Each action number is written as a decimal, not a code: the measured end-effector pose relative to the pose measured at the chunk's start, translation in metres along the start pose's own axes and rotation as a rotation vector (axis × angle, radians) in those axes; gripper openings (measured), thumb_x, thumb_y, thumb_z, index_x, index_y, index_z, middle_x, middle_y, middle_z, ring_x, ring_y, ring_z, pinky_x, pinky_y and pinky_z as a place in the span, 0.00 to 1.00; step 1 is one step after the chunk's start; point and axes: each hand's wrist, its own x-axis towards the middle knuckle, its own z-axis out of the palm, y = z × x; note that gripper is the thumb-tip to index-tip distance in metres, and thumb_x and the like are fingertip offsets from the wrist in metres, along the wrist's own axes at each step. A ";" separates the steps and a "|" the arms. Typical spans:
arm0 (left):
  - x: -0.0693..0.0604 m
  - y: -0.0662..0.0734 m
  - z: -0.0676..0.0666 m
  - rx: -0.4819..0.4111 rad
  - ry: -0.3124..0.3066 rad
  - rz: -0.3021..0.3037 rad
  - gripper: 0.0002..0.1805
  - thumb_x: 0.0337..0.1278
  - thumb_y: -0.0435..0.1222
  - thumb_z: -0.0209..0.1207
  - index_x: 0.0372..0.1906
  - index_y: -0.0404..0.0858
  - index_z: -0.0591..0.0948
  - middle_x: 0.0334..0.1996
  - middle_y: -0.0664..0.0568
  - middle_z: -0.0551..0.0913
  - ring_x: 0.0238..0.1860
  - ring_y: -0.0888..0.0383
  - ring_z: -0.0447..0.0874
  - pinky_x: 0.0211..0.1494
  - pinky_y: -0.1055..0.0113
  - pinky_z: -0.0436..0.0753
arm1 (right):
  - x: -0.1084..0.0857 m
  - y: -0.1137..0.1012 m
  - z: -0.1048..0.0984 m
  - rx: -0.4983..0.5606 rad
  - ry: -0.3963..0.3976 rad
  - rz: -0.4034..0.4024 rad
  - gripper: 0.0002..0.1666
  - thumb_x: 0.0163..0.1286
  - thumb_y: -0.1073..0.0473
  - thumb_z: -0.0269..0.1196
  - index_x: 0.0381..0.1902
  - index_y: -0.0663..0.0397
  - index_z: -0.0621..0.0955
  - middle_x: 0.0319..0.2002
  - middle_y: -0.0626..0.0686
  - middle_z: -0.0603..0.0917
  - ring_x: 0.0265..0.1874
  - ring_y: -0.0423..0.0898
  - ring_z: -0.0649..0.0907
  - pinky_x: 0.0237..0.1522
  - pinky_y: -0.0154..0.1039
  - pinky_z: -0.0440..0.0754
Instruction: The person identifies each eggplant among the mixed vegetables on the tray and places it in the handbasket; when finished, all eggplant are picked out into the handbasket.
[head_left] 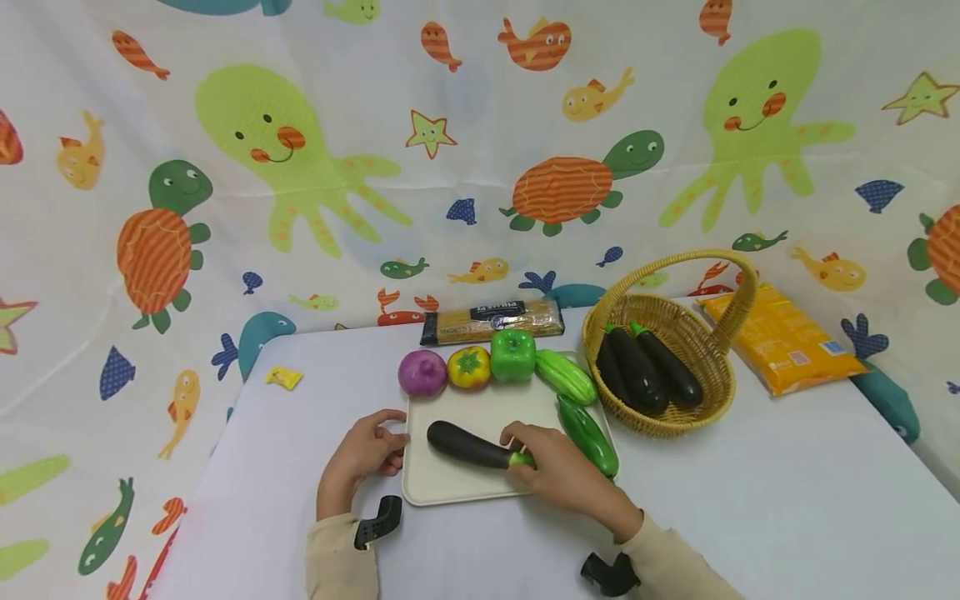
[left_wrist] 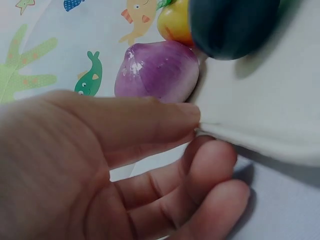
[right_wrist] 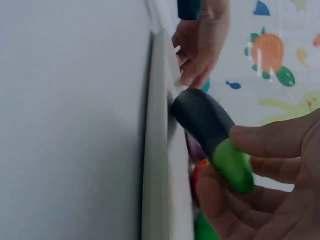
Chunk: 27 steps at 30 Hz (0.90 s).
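Observation:
A cream tray point(head_left: 450, 487) lies on the white table, and my left hand point(head_left: 365, 454) pinches its left edge. In the left wrist view the thumb is above the rim and the fingers curl below it. My right hand point(head_left: 562, 471) grips a dark eggplant point(head_left: 467, 445) by its green stem end point(right_wrist: 234, 162), over the front of the tray. Whether its underside touches the tray I cannot tell. Along the tray's back and right sit a purple onion point(head_left: 422, 373), a yellow tomato-like vegetable point(head_left: 469, 367), a green bell pepper point(head_left: 513, 356), a light green cucumber point(head_left: 566, 377) and a dark green pepper point(head_left: 587, 435).
Right of the tray stands a wicker basket point(head_left: 723, 392) with a tall handle, holding several eggplants point(head_left: 633, 367). An orange packet point(head_left: 787, 337) is behind it. A spaghetti pack point(head_left: 491, 322) lies behind the tray, a small yellow wrapper point(head_left: 284, 377) at the left. A patterned curtain point(head_left: 465, 108) hangs behind.

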 end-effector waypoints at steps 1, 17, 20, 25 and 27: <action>0.000 0.000 0.001 -0.005 -0.002 0.002 0.22 0.67 0.28 0.61 0.64 0.32 0.75 0.27 0.45 0.79 0.20 0.58 0.77 0.25 0.66 0.83 | 0.000 0.003 -0.002 0.051 0.005 0.030 0.13 0.68 0.66 0.68 0.49 0.53 0.82 0.43 0.50 0.86 0.42 0.45 0.83 0.45 0.42 0.82; -0.001 0.000 0.000 0.011 0.014 -0.022 0.22 0.67 0.29 0.61 0.64 0.34 0.76 0.27 0.46 0.80 0.20 0.58 0.76 0.25 0.66 0.82 | 0.008 0.020 -0.005 0.438 0.175 0.191 0.10 0.70 0.71 0.64 0.46 0.56 0.84 0.45 0.56 0.85 0.30 0.46 0.84 0.34 0.39 0.82; -0.001 -0.001 0.000 0.013 0.015 -0.031 0.22 0.68 0.29 0.61 0.64 0.34 0.76 0.27 0.46 0.80 0.21 0.58 0.76 0.26 0.66 0.82 | 0.010 0.021 0.000 0.405 0.240 0.188 0.07 0.69 0.69 0.66 0.43 0.55 0.84 0.39 0.54 0.85 0.28 0.45 0.83 0.31 0.38 0.82; 0.001 -0.002 0.000 0.013 0.014 -0.028 0.22 0.68 0.29 0.61 0.64 0.34 0.76 0.27 0.46 0.79 0.20 0.58 0.76 0.25 0.67 0.82 | 0.011 0.022 0.006 0.376 0.329 0.185 0.08 0.66 0.70 0.69 0.39 0.54 0.83 0.36 0.51 0.83 0.28 0.43 0.81 0.30 0.36 0.80; 0.002 -0.002 0.000 0.013 0.014 -0.025 0.22 0.67 0.29 0.61 0.64 0.34 0.76 0.27 0.46 0.79 0.20 0.58 0.76 0.25 0.67 0.82 | 0.012 0.022 0.007 0.379 0.347 0.187 0.09 0.65 0.70 0.70 0.42 0.55 0.84 0.37 0.51 0.84 0.30 0.44 0.81 0.31 0.35 0.80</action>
